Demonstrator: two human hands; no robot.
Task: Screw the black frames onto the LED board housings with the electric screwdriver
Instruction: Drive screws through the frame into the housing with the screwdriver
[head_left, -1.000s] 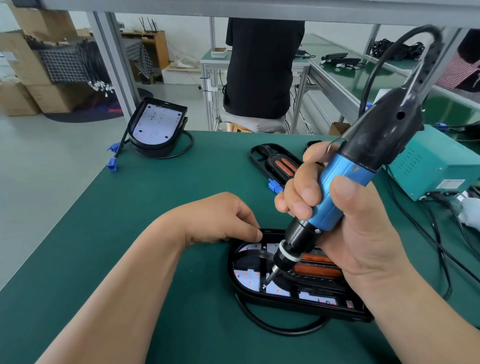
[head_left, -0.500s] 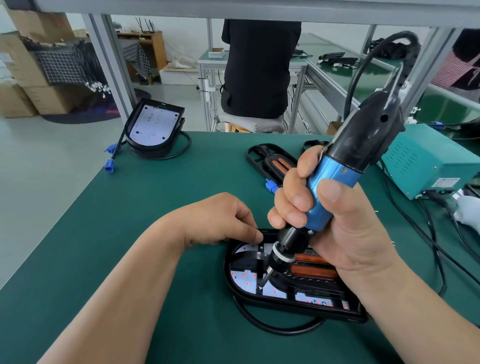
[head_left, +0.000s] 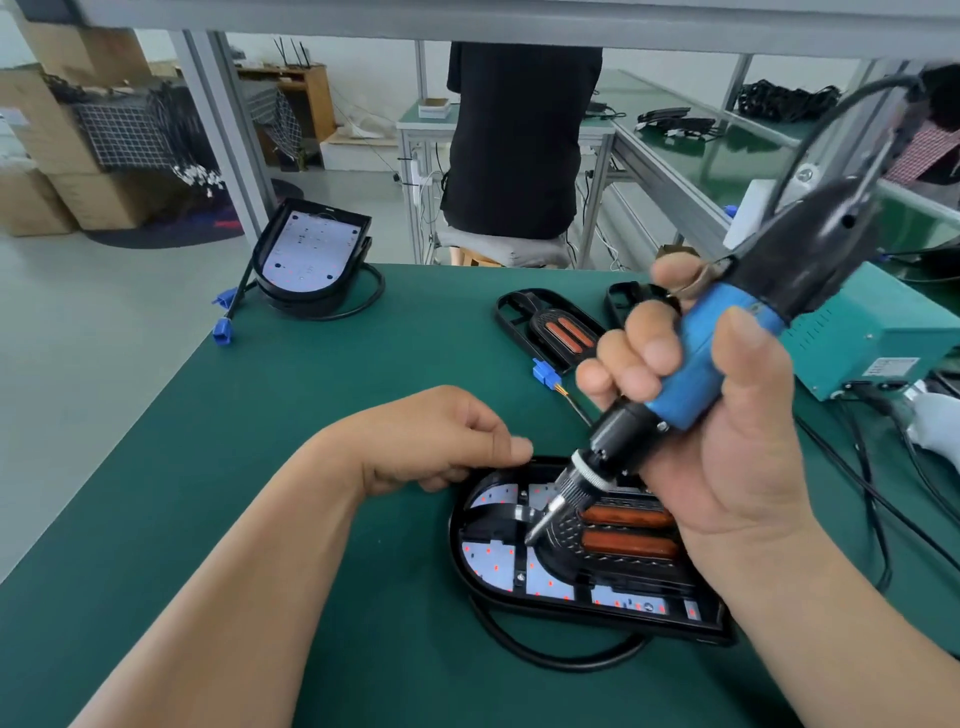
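One blue-and-black corded electric screwdriver (head_left: 701, 353) is gripped in the right hand (head_left: 727, 441), four fingers curled round the far side of the blue barrel and the thumb laid flat along its near side. It leans up to the right, and its metal bit comes down on the curved middle bar of the black plastic frame (head_left: 613, 577). That frame, which carries two orange-brown strips, sits on the black oval LED board housing (head_left: 457, 561) lying flat on the green table mat (head_left: 311, 467), directly under both hands. The white board inside is dotted with small red points, and two silver screws show in the frame's near bars. The left hand (head_left: 431, 436) rests at the housing's far left rim, fingers curled under and the thumb stretched forward against the forefinger; whether it pinches anything cannot be told. One black cable (head_left: 545, 657) loops out from under the housing's near edge. At the table's far left stand what look like two more housings (head_left: 311, 260), one propped on the other. Two loose black frames (head_left: 550, 332) lie beyond the right hand, the further one mostly hidden. Three blue connectors (head_left: 543, 371) are visible. One teal metal box (head_left: 872, 338) on the right bears a label too small to read. A person in black (head_left: 519, 140) sits beyond the table.
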